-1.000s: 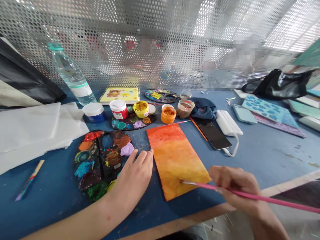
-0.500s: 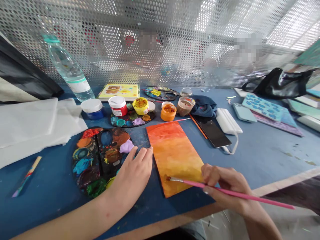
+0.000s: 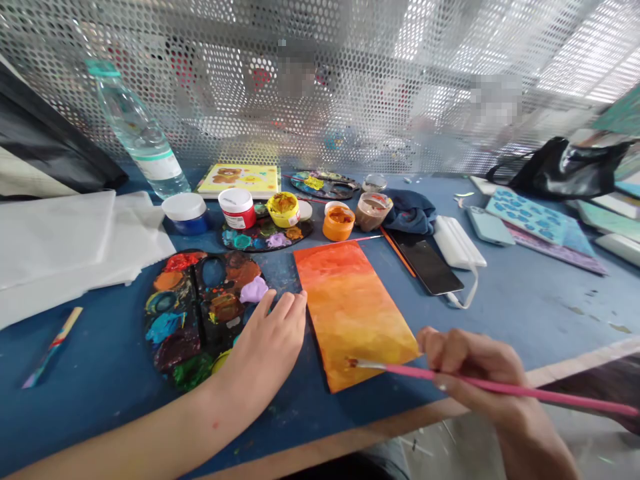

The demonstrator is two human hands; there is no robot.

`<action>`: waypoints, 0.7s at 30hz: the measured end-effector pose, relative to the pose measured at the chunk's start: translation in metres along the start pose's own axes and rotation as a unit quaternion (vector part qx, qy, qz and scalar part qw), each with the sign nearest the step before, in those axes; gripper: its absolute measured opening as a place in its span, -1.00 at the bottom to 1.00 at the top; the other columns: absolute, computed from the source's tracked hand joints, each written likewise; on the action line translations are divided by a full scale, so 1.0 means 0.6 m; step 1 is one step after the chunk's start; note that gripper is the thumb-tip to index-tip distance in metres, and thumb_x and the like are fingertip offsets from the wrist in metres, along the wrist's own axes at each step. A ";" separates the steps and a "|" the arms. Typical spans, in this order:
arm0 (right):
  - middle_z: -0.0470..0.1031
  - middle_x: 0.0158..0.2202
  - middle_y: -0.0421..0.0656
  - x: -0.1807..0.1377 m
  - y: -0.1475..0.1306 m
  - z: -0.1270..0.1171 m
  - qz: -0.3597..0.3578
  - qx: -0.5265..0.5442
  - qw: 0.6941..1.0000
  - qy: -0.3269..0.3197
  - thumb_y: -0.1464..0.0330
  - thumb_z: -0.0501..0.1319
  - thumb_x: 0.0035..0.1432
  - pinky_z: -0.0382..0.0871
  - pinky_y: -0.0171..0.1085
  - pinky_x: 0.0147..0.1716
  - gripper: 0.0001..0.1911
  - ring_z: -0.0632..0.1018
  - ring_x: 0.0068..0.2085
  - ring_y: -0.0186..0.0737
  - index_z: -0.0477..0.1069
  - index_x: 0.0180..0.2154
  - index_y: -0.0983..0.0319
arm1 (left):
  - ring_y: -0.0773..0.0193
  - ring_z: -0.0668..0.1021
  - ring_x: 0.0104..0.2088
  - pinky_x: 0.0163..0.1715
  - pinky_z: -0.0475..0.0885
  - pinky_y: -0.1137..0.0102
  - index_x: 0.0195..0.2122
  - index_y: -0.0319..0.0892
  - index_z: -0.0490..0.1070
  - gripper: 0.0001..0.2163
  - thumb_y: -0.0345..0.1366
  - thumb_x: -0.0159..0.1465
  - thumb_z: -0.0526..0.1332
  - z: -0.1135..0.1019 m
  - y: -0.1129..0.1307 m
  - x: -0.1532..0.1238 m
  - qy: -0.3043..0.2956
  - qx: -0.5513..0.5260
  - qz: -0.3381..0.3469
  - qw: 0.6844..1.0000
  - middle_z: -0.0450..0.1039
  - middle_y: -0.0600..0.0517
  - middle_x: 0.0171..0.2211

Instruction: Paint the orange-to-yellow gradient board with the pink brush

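**Pink paintbrush [image 3: 505, 381] meets the orange painted panel [image 3: 355, 307]**

In the head view, the panel lies near the front edge of the table [image 3: 530, 313], around the middle. The right hand [image 3: 470, 367] grips the brush firmly, its tip on the panel's lower left. The left hand [image 3: 265, 347] rests open on the table, fingertips just beside the panel's left edge and near a paint-covered palette [image 3: 200, 333]. Behind the panel stand an orange paint jar [image 3: 339, 223] and a smaller palette [image 3: 265, 235].

Nothing is legible: the labels on the paint jar [image 3: 237, 219] and water bottle [image 3: 160, 167] are too small.
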State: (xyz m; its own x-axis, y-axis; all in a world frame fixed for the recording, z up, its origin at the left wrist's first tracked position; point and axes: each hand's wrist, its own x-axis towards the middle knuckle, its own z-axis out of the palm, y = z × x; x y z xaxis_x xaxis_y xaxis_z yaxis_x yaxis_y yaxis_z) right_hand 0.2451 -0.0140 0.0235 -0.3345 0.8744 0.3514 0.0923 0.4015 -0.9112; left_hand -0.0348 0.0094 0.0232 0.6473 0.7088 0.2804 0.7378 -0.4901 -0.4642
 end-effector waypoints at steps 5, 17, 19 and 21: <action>0.22 -0.62 -0.28 -0.002 0.002 -0.003 -0.020 0.004 1.000 0.004 0.39 0.22 0.16 0.18 -0.18 -0.42 -0.71 0.26 -0.54 -0.33 0.20 -0.56 0.18 | 0.09 0.42 -0.20 -0.16 0.44 0.17 0.05 -0.46 0.41 -0.55 -0.59 0.12 0.07 0.002 0.000 0.000 0.002 0.004 0.003 1.000 0.50 -0.15 -0.20; 0.29 -0.54 -0.28 -0.002 -0.002 -0.004 0.003 -0.004 0.998 -0.062 0.38 0.20 0.18 0.19 -0.15 -0.33 -0.80 0.30 -0.49 -0.32 0.23 -0.47 0.16 | 0.05 0.43 -0.17 -0.12 0.43 0.14 0.05 -0.49 0.40 -0.55 -0.62 0.12 0.04 0.004 0.001 -0.003 0.008 -0.007 0.007 1.000 0.50 -0.18 -0.15; 0.27 -0.56 -0.28 -0.002 -0.003 -0.003 0.008 -0.009 0.998 -0.060 0.38 0.20 0.18 0.18 -0.15 -0.35 -0.76 0.29 -0.49 -0.31 0.20 -0.50 0.17 | 0.05 0.43 -0.17 -0.11 0.43 0.13 0.06 -0.49 0.39 -0.54 -0.62 0.12 0.04 0.004 0.001 -0.003 0.005 -0.007 0.004 1.000 0.50 -0.18 -0.15; 0.17 -0.61 -0.30 -0.002 -0.004 -0.002 -0.014 -0.001 1.000 -0.026 0.35 0.17 0.21 0.17 -0.16 -0.38 -0.68 0.23 -0.53 -0.33 0.13 -0.54 0.18 | 0.06 0.43 -0.18 -0.13 0.43 0.14 0.06 -0.49 0.39 -0.54 -0.62 0.12 0.03 0.004 0.001 -0.003 0.005 -0.004 0.004 1.000 0.50 -0.17 -0.18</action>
State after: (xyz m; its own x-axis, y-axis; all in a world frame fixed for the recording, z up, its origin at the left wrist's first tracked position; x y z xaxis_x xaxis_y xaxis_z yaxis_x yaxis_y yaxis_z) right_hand 0.2465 -0.0156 0.0256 -0.3856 0.8471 0.3656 0.0842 0.4269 -0.9004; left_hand -0.0357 0.0090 0.0202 0.6542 0.7005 0.2851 0.7345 -0.4987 -0.4602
